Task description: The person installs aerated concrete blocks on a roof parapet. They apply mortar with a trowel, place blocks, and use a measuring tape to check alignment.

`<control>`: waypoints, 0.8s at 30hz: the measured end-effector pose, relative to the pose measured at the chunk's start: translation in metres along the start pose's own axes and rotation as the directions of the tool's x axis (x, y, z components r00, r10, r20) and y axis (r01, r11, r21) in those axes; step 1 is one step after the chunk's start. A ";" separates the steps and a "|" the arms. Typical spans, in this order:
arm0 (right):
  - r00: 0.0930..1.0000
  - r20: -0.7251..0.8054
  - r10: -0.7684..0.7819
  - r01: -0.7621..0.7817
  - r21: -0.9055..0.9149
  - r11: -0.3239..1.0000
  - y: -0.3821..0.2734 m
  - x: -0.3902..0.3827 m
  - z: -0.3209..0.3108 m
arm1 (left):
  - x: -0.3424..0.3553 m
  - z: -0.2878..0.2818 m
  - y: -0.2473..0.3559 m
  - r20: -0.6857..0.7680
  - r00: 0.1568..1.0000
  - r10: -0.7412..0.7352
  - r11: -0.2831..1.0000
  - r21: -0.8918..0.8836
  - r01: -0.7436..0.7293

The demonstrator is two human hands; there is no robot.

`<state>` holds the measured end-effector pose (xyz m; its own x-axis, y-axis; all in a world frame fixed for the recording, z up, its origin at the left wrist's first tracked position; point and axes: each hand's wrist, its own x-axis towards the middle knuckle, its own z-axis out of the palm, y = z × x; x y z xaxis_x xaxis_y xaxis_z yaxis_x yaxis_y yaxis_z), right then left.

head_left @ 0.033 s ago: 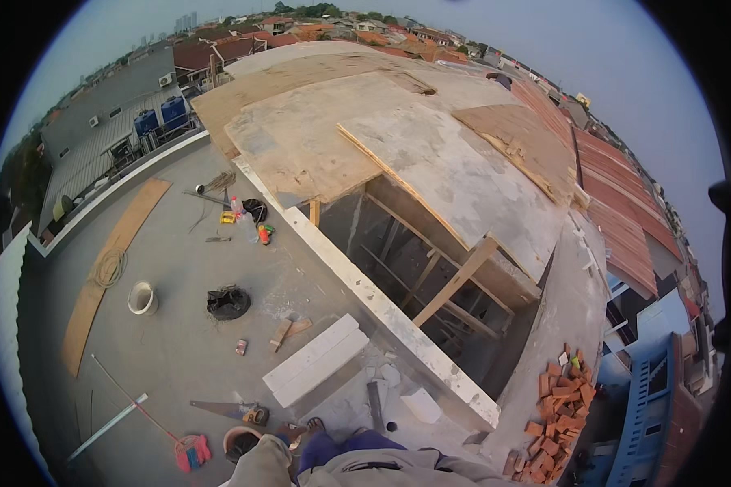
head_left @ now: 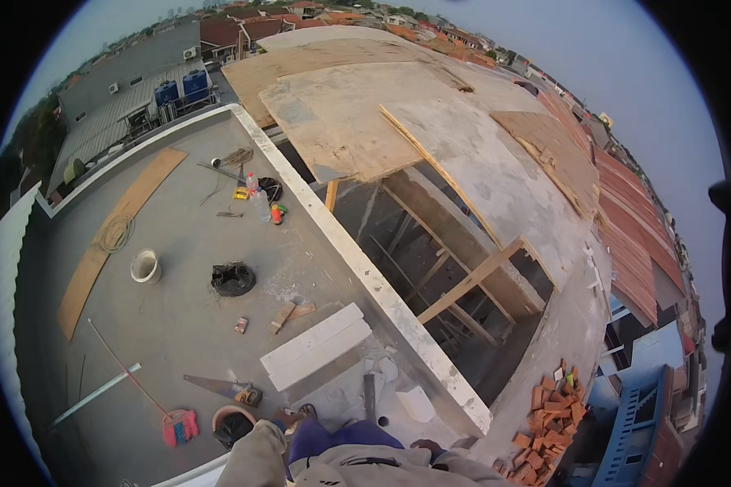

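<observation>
My left hand shows small at the end of a beige sleeve, beside a round bucket with a black lining and near my sandalled foot. Its fingers are too small to make out. My right hand is a dark shape low in the picture, by my clothing; its fingers do not show clearly. Just ahead of the left hand lies a handsaw with a wooden handle. Pale blocks lie side by side farther forward, and a dark tube-like piece is right of my foot.
A low white-topped wall borders a framed opening with timber beams. Bricks are heaped at right. On the left are a mop, a white bucket, a long board and a black bag-lined container.
The view has shifted, so a gap between the wall and the roof panels now shows. My right hand has come into sight at the bottom. The things on the floor keep their places.
</observation>
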<state>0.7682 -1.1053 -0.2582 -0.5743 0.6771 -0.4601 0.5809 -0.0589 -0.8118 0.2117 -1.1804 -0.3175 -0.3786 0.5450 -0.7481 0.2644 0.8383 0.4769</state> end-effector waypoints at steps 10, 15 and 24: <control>0.797 -0.055 0.601 -0.600 -0.185 0.779 0.040 0.268 -0.111 | 0.113 0.055 -0.062 -0.486 0.852 -0.195 0.911 -0.411 -0.025; 0.916 -0.015 0.400 -0.391 -0.249 0.886 0.112 0.447 -0.038 | 0.212 0.068 -0.138 -0.264 0.886 -0.381 0.472 -0.880 -0.059; 0.797 -0.604 -0.019 -0.333 -0.466 0.820 0.172 0.679 0.011 | 0.354 0.089 -0.213 -0.168 0.867 -0.468 -0.021 -0.979 -0.201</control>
<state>0.4715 -0.6632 -0.7139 -0.1207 0.9836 -0.1341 0.9362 0.0679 -0.3448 0.1000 -1.1677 -0.7250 -0.6011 0.0830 -0.7949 -0.7982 -0.1106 0.5921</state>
